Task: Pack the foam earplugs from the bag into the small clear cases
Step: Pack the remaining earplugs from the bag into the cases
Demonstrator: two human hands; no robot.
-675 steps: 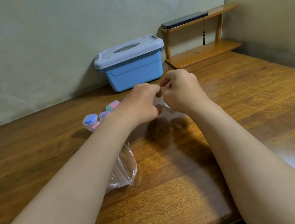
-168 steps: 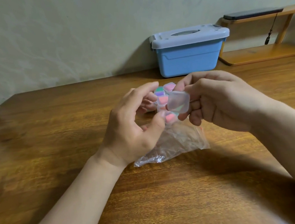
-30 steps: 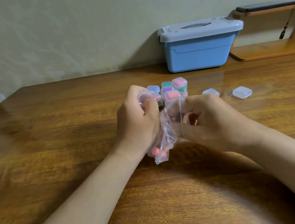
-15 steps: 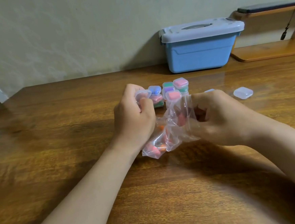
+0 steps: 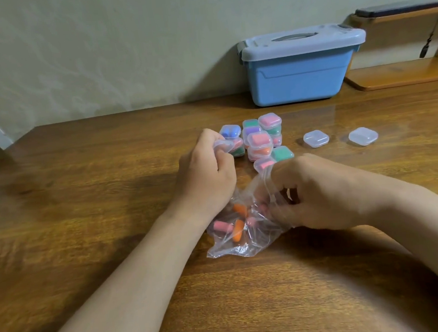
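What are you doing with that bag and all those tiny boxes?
A person is packing foam earplugs into little cases. The left hand grips one small clear case. The right hand has its fingers in the mouth of the plastic bag, where orange and pink earplugs lie; whether it has one yet is hidden. A pile of filled cases stands behind the hands, and two cases that look empty sit to the right on the table.
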